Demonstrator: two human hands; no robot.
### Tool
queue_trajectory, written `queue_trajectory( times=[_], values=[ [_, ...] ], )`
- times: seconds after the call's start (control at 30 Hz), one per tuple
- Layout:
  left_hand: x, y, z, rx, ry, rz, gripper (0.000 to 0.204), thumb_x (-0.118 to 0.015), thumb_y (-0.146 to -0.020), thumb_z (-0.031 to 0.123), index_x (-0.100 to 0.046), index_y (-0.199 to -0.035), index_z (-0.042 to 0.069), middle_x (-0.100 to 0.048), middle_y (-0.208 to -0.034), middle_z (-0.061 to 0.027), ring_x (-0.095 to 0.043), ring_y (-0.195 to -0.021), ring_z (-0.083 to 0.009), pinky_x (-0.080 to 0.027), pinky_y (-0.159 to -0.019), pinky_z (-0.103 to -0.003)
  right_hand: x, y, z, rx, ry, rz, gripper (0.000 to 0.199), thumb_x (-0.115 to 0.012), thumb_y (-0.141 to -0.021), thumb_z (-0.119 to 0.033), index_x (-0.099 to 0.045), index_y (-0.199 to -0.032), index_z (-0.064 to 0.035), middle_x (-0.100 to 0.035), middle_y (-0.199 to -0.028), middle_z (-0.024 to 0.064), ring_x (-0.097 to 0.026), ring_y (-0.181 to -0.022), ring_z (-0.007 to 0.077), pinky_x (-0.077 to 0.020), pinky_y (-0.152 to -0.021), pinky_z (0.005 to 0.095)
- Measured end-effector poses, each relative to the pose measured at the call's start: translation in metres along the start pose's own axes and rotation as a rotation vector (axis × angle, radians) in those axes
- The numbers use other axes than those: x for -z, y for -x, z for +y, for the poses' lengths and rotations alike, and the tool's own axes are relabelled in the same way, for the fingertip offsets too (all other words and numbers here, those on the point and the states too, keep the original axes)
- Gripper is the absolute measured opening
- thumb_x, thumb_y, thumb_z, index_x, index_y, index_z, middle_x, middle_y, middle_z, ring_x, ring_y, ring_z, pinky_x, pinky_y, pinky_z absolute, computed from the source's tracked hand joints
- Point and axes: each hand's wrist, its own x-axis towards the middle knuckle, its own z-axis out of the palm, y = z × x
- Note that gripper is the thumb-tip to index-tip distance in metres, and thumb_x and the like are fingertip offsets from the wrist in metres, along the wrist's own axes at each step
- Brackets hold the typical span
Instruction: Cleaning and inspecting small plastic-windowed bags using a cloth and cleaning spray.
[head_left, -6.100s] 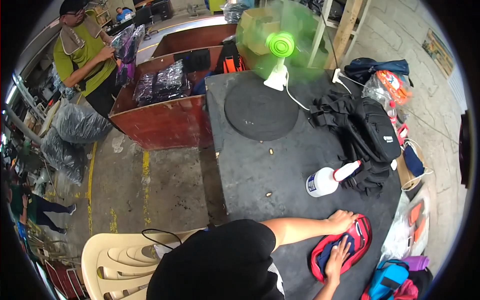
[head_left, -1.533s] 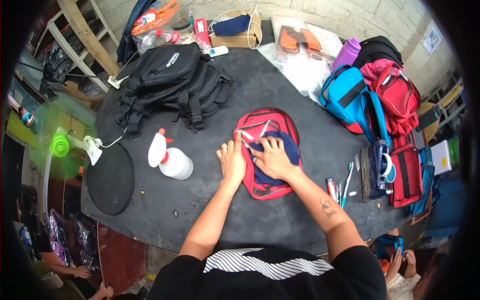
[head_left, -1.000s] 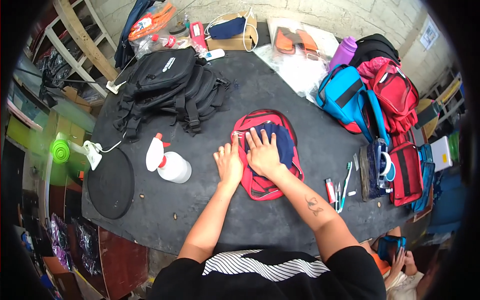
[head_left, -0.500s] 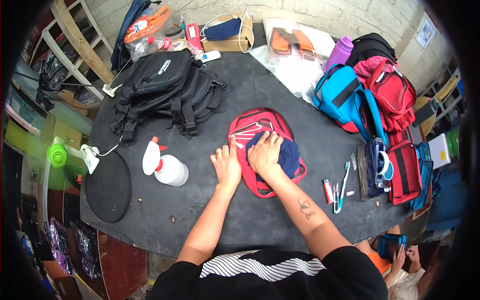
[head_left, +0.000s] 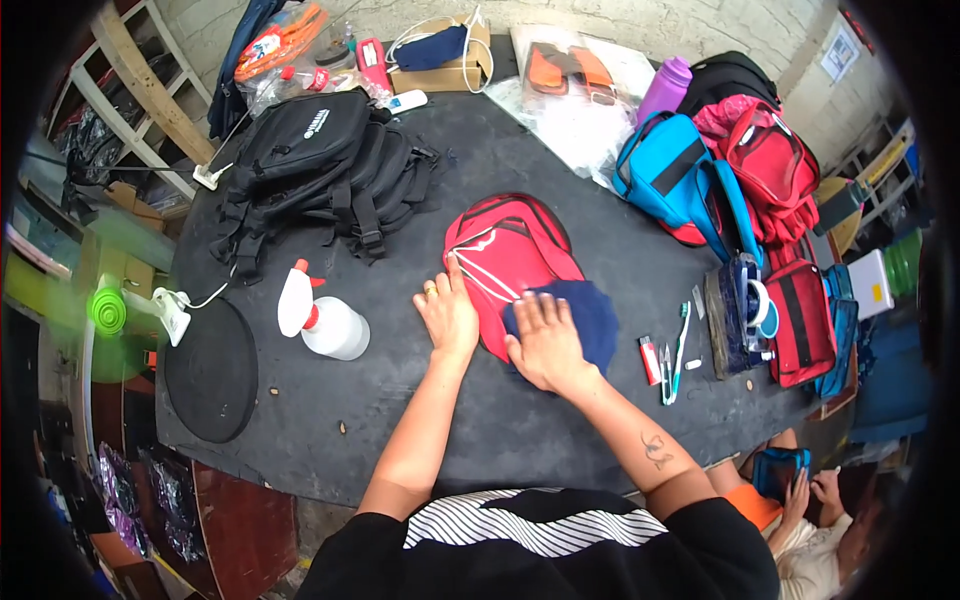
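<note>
A small red bag [head_left: 512,243] with dark zipper trim and white line markings lies flat on the black table. My left hand [head_left: 450,315] rests on its left edge, index finger stretched along the border and the other fingers loosely bent. A folded navy blue cloth [head_left: 594,318] covers the bag's lower right part. My right hand [head_left: 548,343] lies flat on this cloth, fingers extended and pressing it down. What is under the cloth is hidden. To the left of my left hand stands a white spray bottle [head_left: 338,328] with a red-and-white trigger head.
Black backpacks [head_left: 320,165] lie at the back left. Blue [head_left: 660,165] and red bags [head_left: 775,165] are piled at the right. A toothbrush [head_left: 681,345], small snips [head_left: 667,375] and a red lighter [head_left: 650,360] lie right of the cloth. A co-worker's hands [head_left: 800,495] show at lower right.
My right hand has slid the navy cloth toward the lower right and flattened on it, uncovering more of the red bag. My left hand stays on the bag's left edge.
</note>
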Motion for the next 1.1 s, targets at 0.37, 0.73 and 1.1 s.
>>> queue_trajectory(
  times=[0.37,0.73,1.1],
  values=[
    [-0.010,-0.004,0.003,0.012,-0.058,0.040,0.059,-0.052,-0.081,0.007,-0.042,-0.139,0.005,-0.058,-0.097,-0.0120,-0.055,-0.094,-0.0295,-0.038,-0.081,-0.044,-0.010,0.060,-0.023,0.161,-0.265,0.332,0.043,-0.061,-0.075,-0.014,-0.059,-0.114,0.0031,-0.060,-0.117,0.0209,-0.055,-0.114,0.0348,-0.0344,-0.104,0.0488],
    [-0.007,-0.003,-0.001,-0.004,-0.035,0.037,0.059,-0.051,-0.083,0.007,-0.041,-0.141,0.007,-0.058,-0.095,-0.0116,-0.055,-0.093,-0.0299,-0.037,-0.082,-0.044,-0.011,0.047,-0.004,0.127,-0.422,0.244,0.037,-0.056,-0.085,-0.015,-0.059,-0.118,0.0002,-0.060,-0.121,0.0181,-0.051,-0.121,0.0350,-0.0330,-0.108,0.0471],
    [0.004,0.034,0.010,-0.030,0.260,0.023,0.066,-0.054,-0.091,0.038,-0.036,-0.140,-0.003,-0.040,-0.141,-0.0210,-0.031,-0.136,-0.0401,-0.020,-0.108,-0.059,-0.022,-0.010,0.022,0.152,-0.248,0.086,0.051,-0.045,-0.094,-0.028,-0.044,-0.137,-0.0015,-0.041,-0.145,0.0153,-0.036,-0.136,0.0343,-0.0278,-0.112,0.0464]
  ],
)
